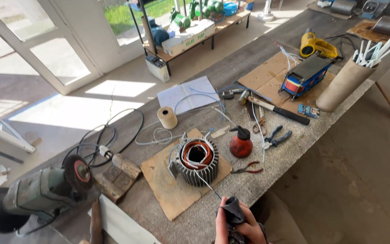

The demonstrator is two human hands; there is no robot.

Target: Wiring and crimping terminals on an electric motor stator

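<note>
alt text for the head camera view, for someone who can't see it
A hand at the bottom edge grips a dark tool beside a finned motor stator on cardboard. A red oil can, pliers and a bench grinder share the long workbench.

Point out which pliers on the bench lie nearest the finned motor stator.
The small red-handled pliers, just right of the finned motor stator by the bench's front edge. The blue-handled pliers lie farther off, beyond the red oil can.

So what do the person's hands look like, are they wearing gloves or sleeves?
Only a little shows at the bottom edge of the picture. The hands are bare: no gloves, and no rings or watch that I can see. Fingers and knuckles show, bunched close together. No sleeve is in view, because the wrists and arms are cut off by the frame. Which hand is which is hard to tell.
</note>
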